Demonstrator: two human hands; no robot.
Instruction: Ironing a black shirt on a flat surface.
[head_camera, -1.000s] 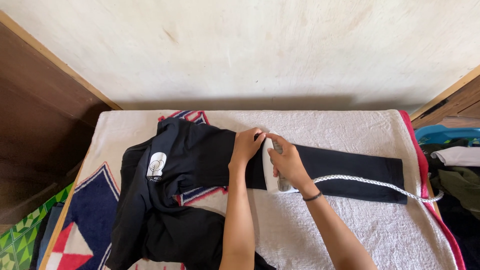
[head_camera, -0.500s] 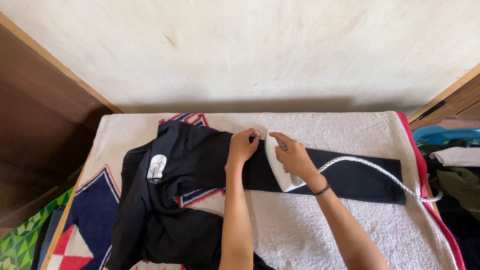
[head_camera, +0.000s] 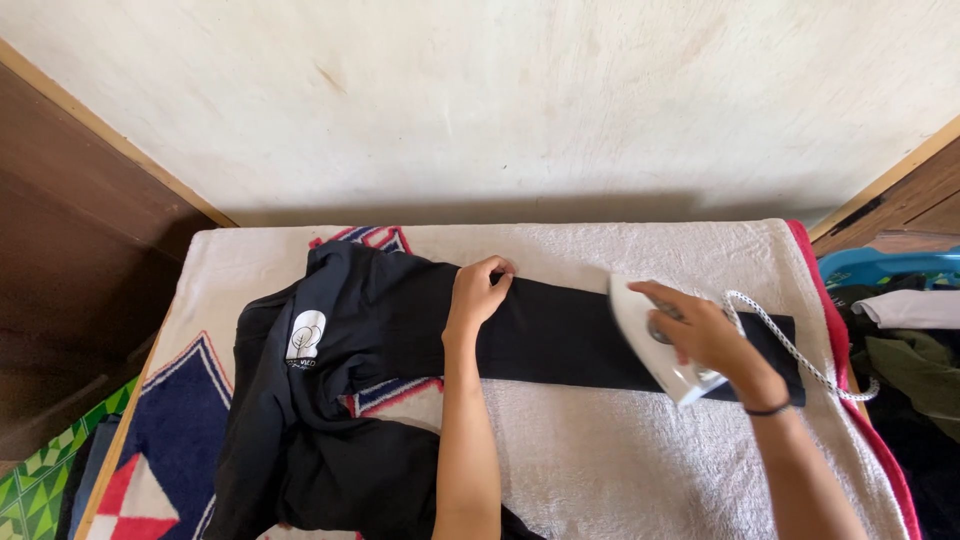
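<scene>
On the towel-covered desk (head_camera: 600, 470) a black long-sleeved shirt (head_camera: 370, 330) lies with one sleeve (head_camera: 560, 335) stretched out flat to the right, and the right hand (head_camera: 705, 335) has its grip closed round the handle of a white iron (head_camera: 665, 345) sitting on that sleeve near the cuff end. The left hand (head_camera: 475, 290) is pressed on the sleeve up by the shoulder, fingers curled over the top edge of the fabric and pinning it more than grabbing it. The iron's braided white cord (head_camera: 790, 345) trails off to the right toward a pile of clothes (head_camera: 915, 350) beside the desk, and a patterned red-and-blue blanket (head_camera: 180, 420) pokes out under the towel on the left.
</scene>
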